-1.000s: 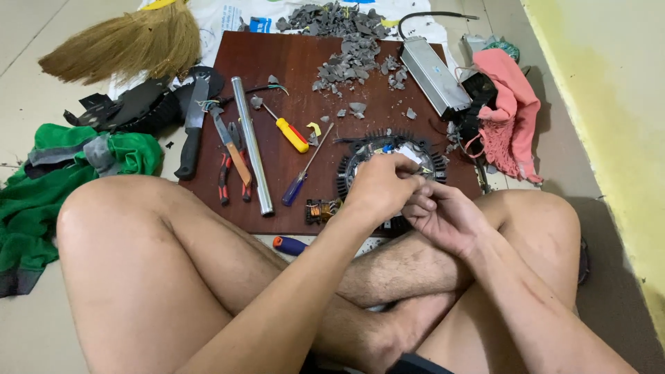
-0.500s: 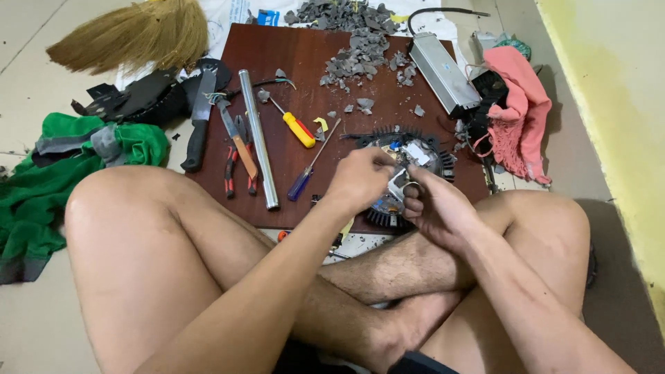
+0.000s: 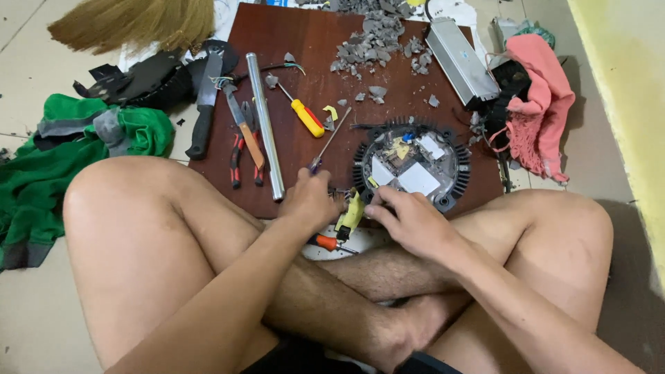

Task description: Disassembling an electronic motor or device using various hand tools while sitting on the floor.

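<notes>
I sit cross-legged at a dark red-brown board [image 3: 312, 83]. A round black finned lamp housing [image 3: 457, 173] with white pads on its circuit plate lies at the board's near edge. My left hand [image 3: 310, 202] is curled at the near edge, left of the housing, over a small dark wired part [image 3: 339, 194]. My right hand [image 3: 410, 220] rests against the housing's near rim, its fingers on a yellow-green tool [image 3: 352, 213] that lies between my hands. A blue-handled screwdriver [image 3: 328, 143] ends just above my left hand. An orange-handled screwdriver [image 3: 325, 242] lies below it.
On the board are a metal tube [image 3: 266, 128], a yellow-handled screwdriver [image 3: 305, 116], red-handled pliers [image 3: 244, 149], a black-handled knife [image 3: 201, 114] and grey rubble [image 3: 377, 34]. A silver box [image 3: 460, 62] and pink cloth [image 3: 544, 104] lie right; green cloth [image 3: 76, 145] and a broom [image 3: 131, 21] lie left.
Both hands have come down off the lamp housing towards me to its near edge, so its circuit plate now shows. The view has shifted closer to the board.
</notes>
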